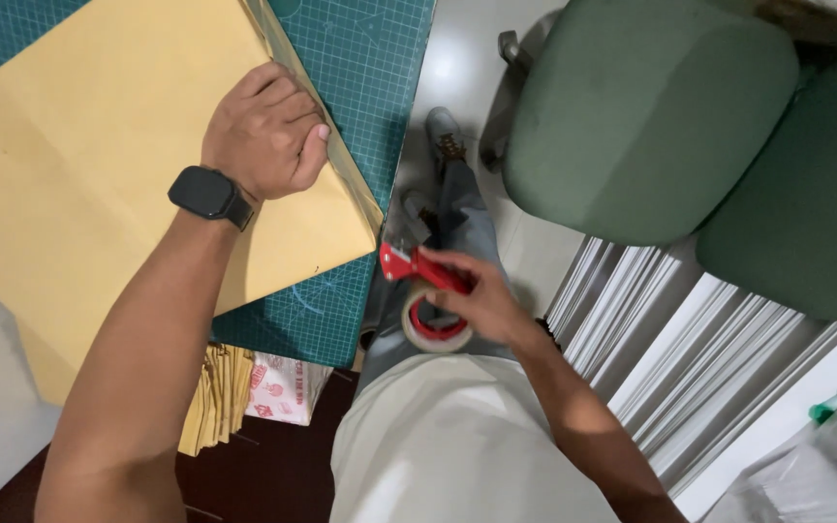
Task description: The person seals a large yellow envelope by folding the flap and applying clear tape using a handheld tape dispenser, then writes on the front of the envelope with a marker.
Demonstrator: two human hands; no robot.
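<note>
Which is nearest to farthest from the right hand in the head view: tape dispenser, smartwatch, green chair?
1. Tape dispenser, red, held in the right hand.
2. Smartwatch, on the left wrist, over the yellow envelope.
3. Green chair, upper right, on the floor.

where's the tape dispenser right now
In the head view the red tape dispenser is in the right hand, held off the table over the person's lap, just right of the green cutting mat and below the corner of the yellow envelope.
</note>
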